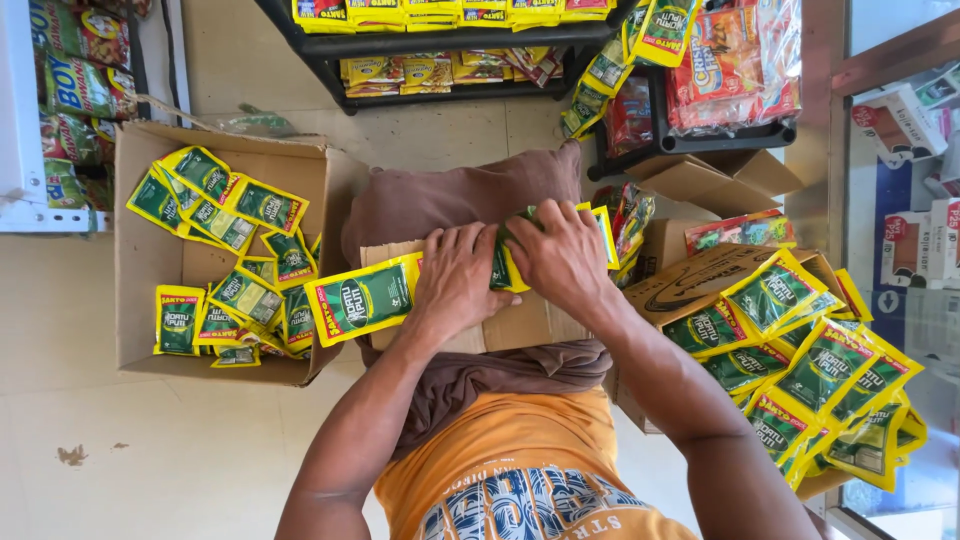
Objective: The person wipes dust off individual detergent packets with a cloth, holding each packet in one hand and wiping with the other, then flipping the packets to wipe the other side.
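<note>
A strip of yellow and green sachets point(368, 297) lies across a flat piece of cardboard point(520, 322) on the person's lap, over brown cloth point(450, 200). The left hand point(455, 278) rests palm down on the strip, fingers point(462, 240) spread slightly and pressing it against the cardboard. The right hand point(562, 255) is just beside it, touching the left hand at the fingertips, its fingers curled over more sachets of the same kind; how tightly they close on these cannot be told, since the hand covers them. One end of the strip sticks out to the left, past the left hand and over the edge of the lap.

To the left, on the pale floor point(150, 450), stands an open cardboard box point(140, 260) with loose sachets of the same yellow and green scattered inside. To the right, a second open box point(690, 285) holds a heap of the same sachets point(820, 375), spilling over its rim. Beyond the lap, dark shelves point(450, 40) carry rows of yellow packets, and red packets point(735, 60) hang at the upper right. The person wears an orange shirt point(510, 440).
</note>
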